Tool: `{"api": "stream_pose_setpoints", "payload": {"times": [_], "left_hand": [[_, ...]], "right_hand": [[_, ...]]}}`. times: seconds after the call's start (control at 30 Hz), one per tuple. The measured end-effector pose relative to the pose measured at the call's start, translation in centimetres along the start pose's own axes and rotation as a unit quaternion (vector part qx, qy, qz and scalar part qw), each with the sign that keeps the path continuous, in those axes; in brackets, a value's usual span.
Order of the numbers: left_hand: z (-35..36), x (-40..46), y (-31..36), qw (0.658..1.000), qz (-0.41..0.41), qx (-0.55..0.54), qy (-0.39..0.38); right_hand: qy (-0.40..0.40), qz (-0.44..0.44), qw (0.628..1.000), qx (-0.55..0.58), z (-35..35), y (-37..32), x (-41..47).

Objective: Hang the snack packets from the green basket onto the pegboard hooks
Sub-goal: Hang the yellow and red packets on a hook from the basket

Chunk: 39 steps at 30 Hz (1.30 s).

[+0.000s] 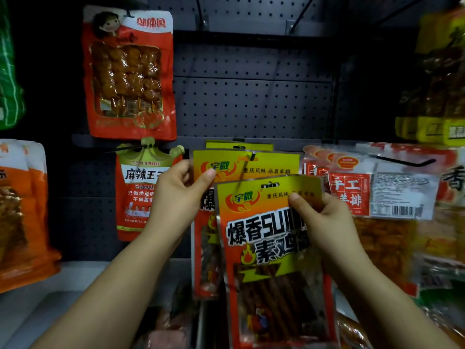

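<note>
We hold one yellow-and-red stick-snack packet (271, 248) up to a pegboard hook (245, 167), both hands on packets.

Open room: bare grey pegboard (251, 104) above the hook, with empty hooks at the top edge; the row itself is tight, a crown-topped red packet (133, 192) just left and white-and-red packets (377, 192) just right. Our right hand (324, 222) pinches the front packet at its upper right edge, thumb over the yellow header, slot hole near the hook tip but not on it. Our left hand (176, 197) pinches the top left corner of the matching hung packets (241, 165) behind. Front packet: yellow header, red body, flame logo, clear window showing dark brown sticks. A red skewer packet (128, 71) hangs upper left. The basket is not clearly visible; blurred packets (166, 331) lie at the bottom.
</note>
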<state>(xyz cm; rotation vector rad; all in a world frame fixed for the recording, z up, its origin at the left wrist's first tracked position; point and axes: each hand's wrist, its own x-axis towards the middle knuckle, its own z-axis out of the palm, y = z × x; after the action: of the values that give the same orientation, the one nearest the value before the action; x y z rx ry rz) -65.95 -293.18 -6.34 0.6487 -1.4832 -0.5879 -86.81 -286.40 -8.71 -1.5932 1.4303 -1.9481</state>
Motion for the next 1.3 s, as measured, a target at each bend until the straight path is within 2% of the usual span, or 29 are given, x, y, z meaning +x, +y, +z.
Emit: {"api": "stream_pose_setpoints", "payload": {"times": [0.23, 0.5, 0.7, 0.87, 1.0, 1.17, 1.3], "left_hand": [[0.4, 4.4, -2.8, 0.984, 0.036, 0.176, -0.004], [2.2, 9.5, -5.8, 0.96, 0.037, 0.275, 0.024], [3.1, 11.4, -7.4, 0.963, 0.012, 0.268, 0.026], [3.3, 11.1, -7.3, 0.96, 0.006, 0.277, 0.041], [3.4, 9.7, -7.1, 0.972, -0.001, 0.235, 0.031], [3.4, 6.4, -5.8, 0.982, 0.056, 0.179, 0.026], [3.3, 3.9, -4.8, 0.996, -0.019, 0.072, -0.052]], "right_hand": [[0.016, 0.014, 0.995, -0.099, 1.9, 1.3, 3.9], [0.033, 0.051, 0.982, -0.181, 4.7, 3.0, 8.3], [0.047, 0.069, 0.973, -0.217, 6.1, 4.2, 10.0], [0.059, 0.067, 0.977, -0.196, 5.7, 4.6, 9.4], [0.046, 0.05, 0.989, -0.131, 4.8, 4.1, 7.7], [0.02, 0.041, 0.998, -0.047, 3.8, 2.8, 5.4], [-0.033, 0.071, 0.995, 0.067, 3.2, 1.5, 3.6]]}}
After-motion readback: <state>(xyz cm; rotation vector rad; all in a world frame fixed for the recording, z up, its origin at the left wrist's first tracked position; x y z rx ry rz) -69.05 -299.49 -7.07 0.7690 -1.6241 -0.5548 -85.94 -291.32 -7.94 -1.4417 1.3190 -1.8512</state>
